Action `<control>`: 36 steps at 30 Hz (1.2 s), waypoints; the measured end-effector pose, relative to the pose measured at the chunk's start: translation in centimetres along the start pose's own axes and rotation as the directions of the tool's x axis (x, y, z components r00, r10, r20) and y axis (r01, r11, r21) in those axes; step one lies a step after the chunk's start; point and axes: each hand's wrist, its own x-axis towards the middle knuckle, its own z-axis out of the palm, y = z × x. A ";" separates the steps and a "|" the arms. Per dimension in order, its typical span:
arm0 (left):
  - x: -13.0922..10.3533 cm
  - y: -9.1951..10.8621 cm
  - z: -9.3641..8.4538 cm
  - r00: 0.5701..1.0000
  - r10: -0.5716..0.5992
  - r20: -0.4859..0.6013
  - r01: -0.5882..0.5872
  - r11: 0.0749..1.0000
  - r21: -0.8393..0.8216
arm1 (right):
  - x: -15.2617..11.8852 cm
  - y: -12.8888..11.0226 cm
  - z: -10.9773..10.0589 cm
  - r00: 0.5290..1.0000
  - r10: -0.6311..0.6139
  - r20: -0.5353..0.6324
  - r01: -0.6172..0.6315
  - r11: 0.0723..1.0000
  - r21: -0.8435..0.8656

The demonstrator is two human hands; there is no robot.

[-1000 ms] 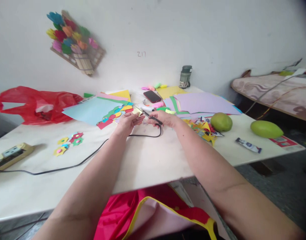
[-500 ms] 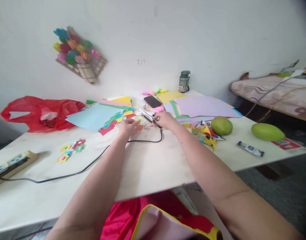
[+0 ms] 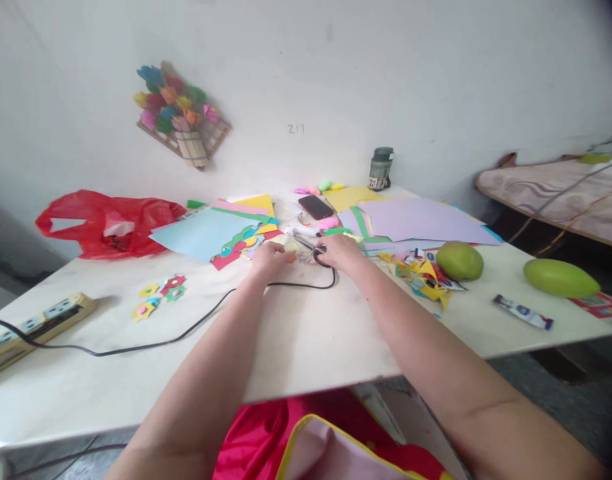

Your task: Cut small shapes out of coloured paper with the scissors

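My right hand [image 3: 340, 252] is closed on a pair of scissors [image 3: 306, 244], whose blades point up and left. Facing it, my left hand [image 3: 270, 260] has its fingers pinched on a small pale yellow paper piece [image 3: 290, 249]. A white glue gun [image 3: 304, 230] lies just beyond the hands, with a black cord [image 3: 206, 310] curving across the table. Colourful cut paper pieces [image 3: 231, 252] lie left of my left hand. Yellow and other paper scraps [image 3: 423, 279] are right of my right hand.
Paper flowers [image 3: 161, 293] and a power strip [image 3: 41, 327] are at left, below a red bag [image 3: 111, 223]. Paper sheets [image 3: 426, 220], a phone [image 3: 316, 207] and a bottle [image 3: 381, 169] are behind. Two green fruits [image 3: 460, 261] and a tube [image 3: 523, 311] lie right.
The view has shifted, so the scene appears further right. The scissor blades look closer together, and the scissors sit nearer the pale yellow paper.
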 end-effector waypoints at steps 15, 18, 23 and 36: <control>-1.3 1.6 -0.7 1.000 -0.005 0.004 0.004 0.936 0.352 | 0.0 -1.4 0.2 0.996 0.039 0.083 -0.041 0.999 0.017; -1.2 1.6 -1.1 1.000 -0.012 -0.015 0.016 0.961 0.275 | 0.3 -1.3 0.3 0.991 0.046 0.123 -0.057 0.995 0.079; -0.8 1.6 -2.7 0.975 0.054 -0.218 -0.100 0.973 -0.208 | 0.2 -1.6 -0.2 0.991 0.022 0.133 -0.028 0.999 0.043; -5.5 7.7 -12.3 0.674 0.598 -0.434 -0.693 0.307 -0.653 | -0.2 -1.2 -1.0 0.994 -0.085 0.064 0.076 0.989 0.124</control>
